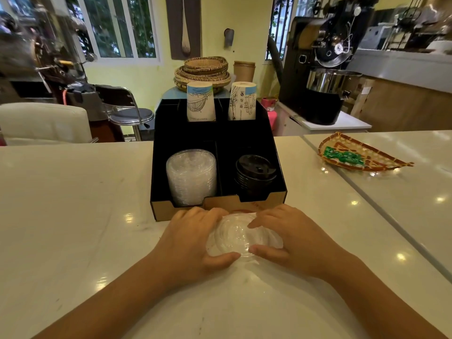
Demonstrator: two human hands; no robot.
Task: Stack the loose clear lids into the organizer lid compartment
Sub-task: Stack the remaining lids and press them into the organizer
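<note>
Left hand [193,237]: curled against the left side of the loose clear lids [241,234], thumb tucked under the near edge, fingers over the far edge; it presses them inward rather than lifting
Right hand [291,237]: mirrors it on the right side, forefinger laid over the top, thumb at the near rim; together the two hands squeeze the bunch
Loose clear lids: a small uneven pile on the white counter [73,216], touching or almost touching the organizer [278,167] at its front wall; the edges look fanned, not squared
Lid compartment: front left bay, already filled with a tall stack of clear lids [192,177] that rises about to the rim
Neighbouring bay: black lids [255,171] sit front right, behind a thin divider
Risk, slipping: the lids look thin and slick, so a squeeze from the sides alone may let the lower ones slide out on the lift
Risk, height: with the bay so full, added lids may perch above the wall and topple forward through the front cut-out
Risk, misnesting: if the pile goes on askew it may not seat on the stack and could lean toward the divider
Risk, knocking: the paper cups [201,102] stand well behind, unlikely to be touched
</note>
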